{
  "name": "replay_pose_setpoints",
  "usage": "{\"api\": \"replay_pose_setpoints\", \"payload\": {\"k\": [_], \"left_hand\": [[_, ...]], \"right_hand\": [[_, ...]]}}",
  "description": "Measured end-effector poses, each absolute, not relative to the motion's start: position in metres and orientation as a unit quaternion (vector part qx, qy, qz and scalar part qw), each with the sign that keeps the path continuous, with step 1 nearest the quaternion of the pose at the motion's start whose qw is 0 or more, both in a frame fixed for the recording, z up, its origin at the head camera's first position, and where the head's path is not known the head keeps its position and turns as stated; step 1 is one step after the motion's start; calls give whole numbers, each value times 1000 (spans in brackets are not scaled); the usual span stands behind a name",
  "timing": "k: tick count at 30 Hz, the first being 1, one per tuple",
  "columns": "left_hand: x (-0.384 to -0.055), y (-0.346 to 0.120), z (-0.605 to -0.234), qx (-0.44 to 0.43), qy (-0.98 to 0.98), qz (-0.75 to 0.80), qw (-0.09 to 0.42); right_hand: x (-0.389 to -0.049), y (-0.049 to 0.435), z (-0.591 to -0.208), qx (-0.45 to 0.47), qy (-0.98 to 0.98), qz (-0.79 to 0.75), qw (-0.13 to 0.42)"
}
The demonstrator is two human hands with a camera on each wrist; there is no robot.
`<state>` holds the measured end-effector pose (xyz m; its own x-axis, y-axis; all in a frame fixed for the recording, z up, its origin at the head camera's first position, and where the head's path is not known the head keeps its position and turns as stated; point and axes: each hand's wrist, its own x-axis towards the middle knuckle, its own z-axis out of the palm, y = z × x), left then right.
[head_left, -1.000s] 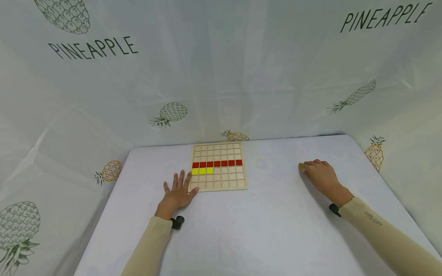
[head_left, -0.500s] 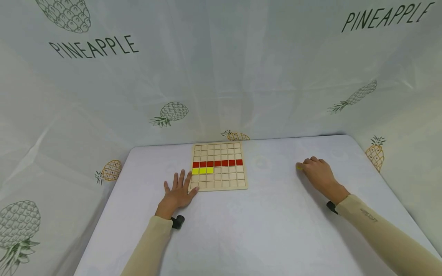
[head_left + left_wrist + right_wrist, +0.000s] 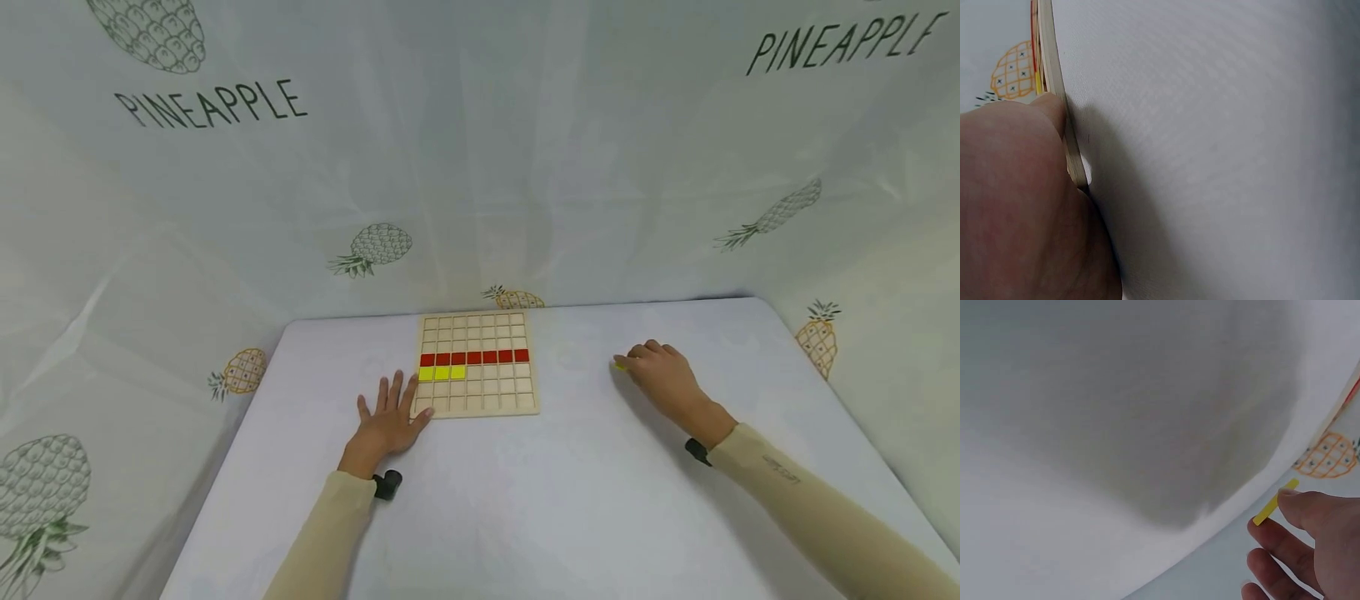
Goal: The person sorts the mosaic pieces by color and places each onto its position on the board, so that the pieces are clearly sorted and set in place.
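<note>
A square wooden grid board (image 3: 498, 400) lies flat near the table's back edge. One full row across it holds red tiles (image 3: 474, 358); below them, three yellow tiles (image 3: 442, 373) fill the left end of the following row. My left hand (image 3: 385, 425) rests with spread fingers at the board's lower left corner, its thumb touching the edge, also visible beside the board's side (image 3: 1054, 56) in the left wrist view. Off to the right, my right hand (image 3: 663, 383) pinches a thin yellow tile (image 3: 1275, 502) between thumb and index finger, above the table.
A white table (image 3: 480, 508) spreads around the board. Behind it hangs a pale cloth (image 3: 480, 167) printed with pineapples and lettering, which also covers both sides.
My right hand has moved left toward the board, carrying the yellow tile. The left hand and the board have stayed in place.
</note>
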<state>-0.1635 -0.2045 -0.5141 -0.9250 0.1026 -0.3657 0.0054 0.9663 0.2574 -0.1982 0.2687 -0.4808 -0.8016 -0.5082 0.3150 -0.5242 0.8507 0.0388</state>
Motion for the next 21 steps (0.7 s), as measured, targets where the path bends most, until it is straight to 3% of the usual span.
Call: {"api": "replay_pose_setpoints", "payload": {"k": [9, 21], "left_hand": [[-163, -205, -515, 28, 973, 125, 190], [-157, -201, -505, 30, 974, 135, 181]], "right_hand": [[-202, 223, -475, 303, -934, 32, 186], [-209, 162, -467, 320, -929, 45, 178]]}}
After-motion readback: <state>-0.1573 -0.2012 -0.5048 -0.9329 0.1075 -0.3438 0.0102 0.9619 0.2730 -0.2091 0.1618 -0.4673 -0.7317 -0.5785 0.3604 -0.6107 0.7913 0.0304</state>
